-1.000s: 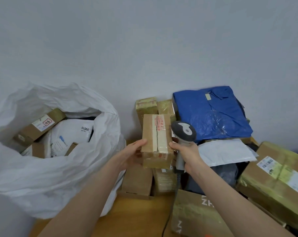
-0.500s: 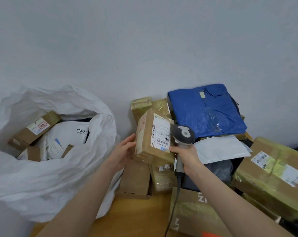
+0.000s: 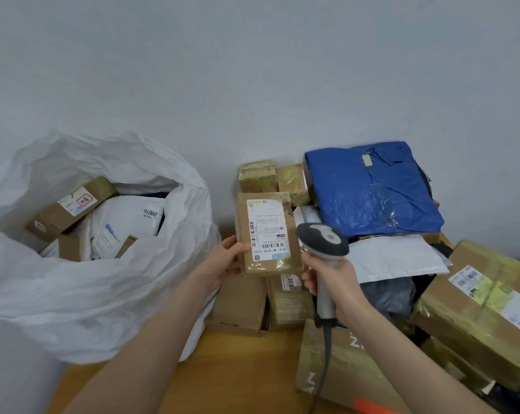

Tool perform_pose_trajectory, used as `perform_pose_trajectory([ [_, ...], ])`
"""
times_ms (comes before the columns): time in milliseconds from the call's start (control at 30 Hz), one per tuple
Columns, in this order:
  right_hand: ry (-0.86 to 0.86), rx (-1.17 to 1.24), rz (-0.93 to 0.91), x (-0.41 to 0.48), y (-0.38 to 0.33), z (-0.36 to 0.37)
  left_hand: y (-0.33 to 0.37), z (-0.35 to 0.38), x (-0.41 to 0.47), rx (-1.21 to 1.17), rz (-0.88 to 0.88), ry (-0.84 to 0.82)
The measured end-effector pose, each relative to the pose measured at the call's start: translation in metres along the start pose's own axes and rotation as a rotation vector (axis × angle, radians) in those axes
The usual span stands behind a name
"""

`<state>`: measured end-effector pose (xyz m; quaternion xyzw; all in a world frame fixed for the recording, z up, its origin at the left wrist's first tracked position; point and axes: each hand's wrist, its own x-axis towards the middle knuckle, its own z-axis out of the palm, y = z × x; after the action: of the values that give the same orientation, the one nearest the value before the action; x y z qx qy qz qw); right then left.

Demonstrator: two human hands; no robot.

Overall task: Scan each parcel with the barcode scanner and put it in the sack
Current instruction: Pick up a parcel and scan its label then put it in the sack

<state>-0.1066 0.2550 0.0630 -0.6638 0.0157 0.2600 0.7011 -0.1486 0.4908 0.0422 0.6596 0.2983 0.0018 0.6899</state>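
We record a small flat brown cardboard parcel with a white printed label (image 3: 266, 237), held upright above the pile of waiting boxes, label face turned towards us. The left hand (image 3: 224, 261) grips it at the lower left edge, thumb on the front; the fingers behind are hidden. The right hand (image 3: 338, 283) is closed round the handle of the grey corded barcode scanner (image 3: 323, 240), whose head sits just beside the parcel's right edge. We cannot tell where its window points.

In our judgement the parcel is light and stiff, since one hand carries it with no sag. Its glossy tape wrap looks slick, so a firm pinch is advisable. The long edges are the proper hold, leaving the barcodes uncovered.

The crumpled white plastic sack (image 3: 97, 294) stands open to the left on the wooden table (image 3: 238, 372) and already holds several parcels. Its soft rim may fold inward when the parcel goes in.
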Motion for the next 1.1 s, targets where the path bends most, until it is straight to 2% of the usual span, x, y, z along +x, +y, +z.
perform_pose_trajectory([
  [100, -0.082, -0.058, 0.033, -0.034, 0.008, 0.003, -0.007, -0.001, 0.006, -0.047, 0.052, 0.062],
  [300, -0.101, -0.143, 0.048, -0.064, 0.011, 0.01, -0.018, -0.01, 0.014, -0.077, 0.11, 0.086],
  [1100, -0.139, -0.134, 0.035, -0.072, 0.0, 0.0, -0.02, -0.01, 0.018, -0.078, 0.124, 0.146],
])
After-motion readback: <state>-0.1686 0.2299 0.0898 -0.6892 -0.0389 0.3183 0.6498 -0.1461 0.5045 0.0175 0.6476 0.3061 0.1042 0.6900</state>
